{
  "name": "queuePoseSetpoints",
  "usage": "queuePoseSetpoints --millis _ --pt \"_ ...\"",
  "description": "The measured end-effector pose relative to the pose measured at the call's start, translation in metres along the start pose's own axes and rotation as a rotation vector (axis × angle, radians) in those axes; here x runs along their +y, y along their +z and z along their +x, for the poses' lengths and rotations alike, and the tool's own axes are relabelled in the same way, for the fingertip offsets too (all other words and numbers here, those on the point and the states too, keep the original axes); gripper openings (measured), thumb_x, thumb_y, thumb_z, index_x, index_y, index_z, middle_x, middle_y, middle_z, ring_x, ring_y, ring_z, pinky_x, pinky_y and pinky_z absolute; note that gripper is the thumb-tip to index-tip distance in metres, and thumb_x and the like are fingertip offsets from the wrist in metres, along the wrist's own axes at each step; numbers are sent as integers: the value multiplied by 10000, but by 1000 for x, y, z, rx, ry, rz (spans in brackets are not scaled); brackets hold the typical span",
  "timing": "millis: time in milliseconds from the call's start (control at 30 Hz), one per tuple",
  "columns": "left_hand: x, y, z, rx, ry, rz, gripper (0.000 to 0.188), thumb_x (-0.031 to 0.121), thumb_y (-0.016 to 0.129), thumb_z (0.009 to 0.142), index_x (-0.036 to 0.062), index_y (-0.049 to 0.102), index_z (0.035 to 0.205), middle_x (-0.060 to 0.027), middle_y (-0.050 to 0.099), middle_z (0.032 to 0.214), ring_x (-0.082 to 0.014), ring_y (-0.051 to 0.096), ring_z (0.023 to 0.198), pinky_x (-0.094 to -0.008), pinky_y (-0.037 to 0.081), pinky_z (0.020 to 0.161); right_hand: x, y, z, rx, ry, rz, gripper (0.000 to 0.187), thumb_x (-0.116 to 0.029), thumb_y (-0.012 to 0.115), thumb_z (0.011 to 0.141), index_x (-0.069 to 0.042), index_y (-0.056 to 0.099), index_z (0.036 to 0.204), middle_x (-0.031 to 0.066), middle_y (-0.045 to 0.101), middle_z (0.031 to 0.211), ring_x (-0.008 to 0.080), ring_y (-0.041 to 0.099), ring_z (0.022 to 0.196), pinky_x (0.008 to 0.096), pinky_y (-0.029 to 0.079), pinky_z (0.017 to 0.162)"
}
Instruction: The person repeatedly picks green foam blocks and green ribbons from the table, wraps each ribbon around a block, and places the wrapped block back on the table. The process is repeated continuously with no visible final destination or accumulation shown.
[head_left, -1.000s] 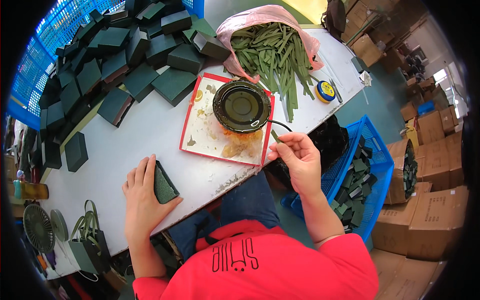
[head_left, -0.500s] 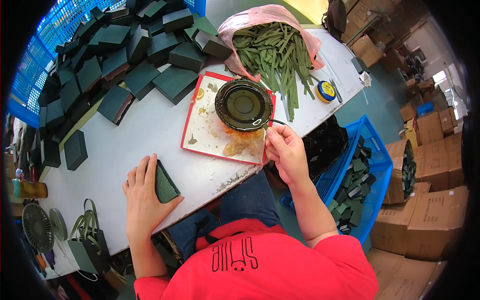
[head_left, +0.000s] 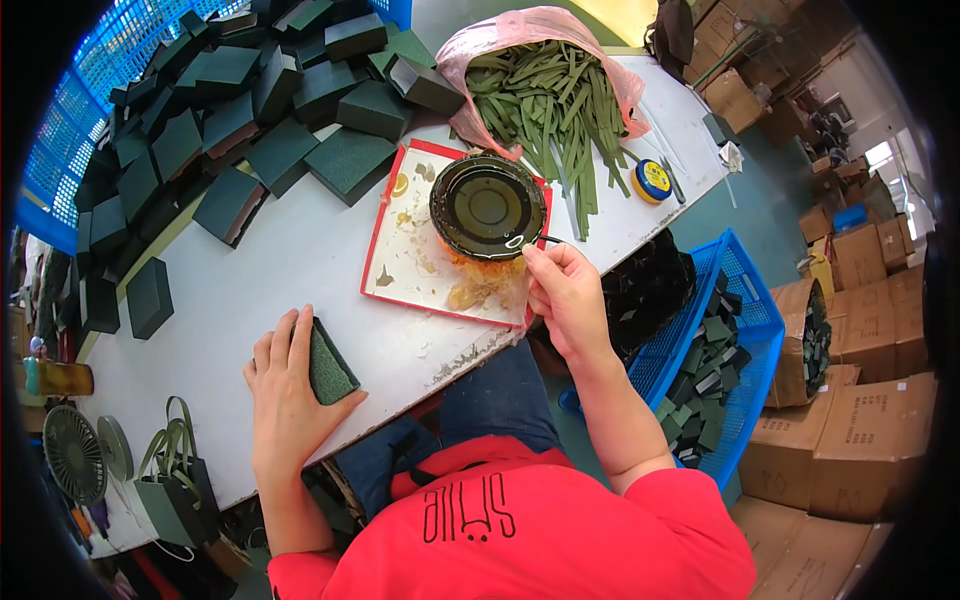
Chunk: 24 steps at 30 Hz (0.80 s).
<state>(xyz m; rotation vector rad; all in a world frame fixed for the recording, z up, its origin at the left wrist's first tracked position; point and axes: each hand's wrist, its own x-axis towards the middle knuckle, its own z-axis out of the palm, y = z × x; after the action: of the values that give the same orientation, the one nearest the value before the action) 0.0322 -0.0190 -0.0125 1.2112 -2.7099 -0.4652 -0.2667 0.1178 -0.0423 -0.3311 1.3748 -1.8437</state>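
Observation:
My left hand (head_left: 285,390) is closed around the side of a small dark green box (head_left: 331,368), which rests on the white table; my thumb lies at its near end. Beside the rim of a round dark pot (head_left: 488,207) is my right hand (head_left: 570,300), thumb and forefinger pinched together. What they hold, if anything, is too small to make out. A short dark piece (head_left: 549,238) juts from the pot's rim close to those fingertips. Glossy dark liquid fills the pot. Under it lies a white tray (head_left: 392,275) with red edges, stained with amber drips.
Dark green boxes (head_left: 350,163) are heaped at the far left by a blue basket (head_left: 75,130). A pink bag (head_left: 500,35) spills green strips (head_left: 545,100). Near it sits a round blue-and-yellow tin (head_left: 651,182). A blue crate (head_left: 762,340) of green pieces stands right, cartons beyond.
My right hand has shifted slightly left and up, its fingertips closer to the pot's rim. My left hand and the green box have stayed in place.

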Motion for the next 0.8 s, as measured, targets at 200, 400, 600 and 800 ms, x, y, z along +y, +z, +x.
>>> queuePoseSetpoints --millis 200,400,600,800 --pt "1 1 0 6 5 0 1131 268 930 556 63 407 1538 -141 473 1489 -351 449 1309 -487 338 1092 -3 -2 2 -31 26 14 201 -154 719 963 -72 550 893 -5 565 716 19 360 505 209 248 444" --pt "0 1 0 14 2 -6 1128 240 927 560 65 397 1540 -149 473 1492 -358 458 1303 -483 348 1098 -5 -1 -3 -23 -20 39 165 -125 689 979 -65 543 929 -10 559 721 17 367 515 203 254 454" --pt "-3 2 -2 144 139 -342 1155 237 947 537 50 391 1532 -179 461 1485 -385 458 1344 -456 377 1131 -8 17 -45 -140 -35 13 126 -109 665 998 -56 564 943 -8 592 759 14 437 558 194 315 482" --pt "12 -12 6 108 432 -522 1070 308 960 569 31 469 1479 -173 504 1423 -379 491 1294 -470 422 1086 -2 49 -80 -522 329 -198 119 -118 691 988 -41 602 968 -33 618 832 19 549 740 186 438 657"
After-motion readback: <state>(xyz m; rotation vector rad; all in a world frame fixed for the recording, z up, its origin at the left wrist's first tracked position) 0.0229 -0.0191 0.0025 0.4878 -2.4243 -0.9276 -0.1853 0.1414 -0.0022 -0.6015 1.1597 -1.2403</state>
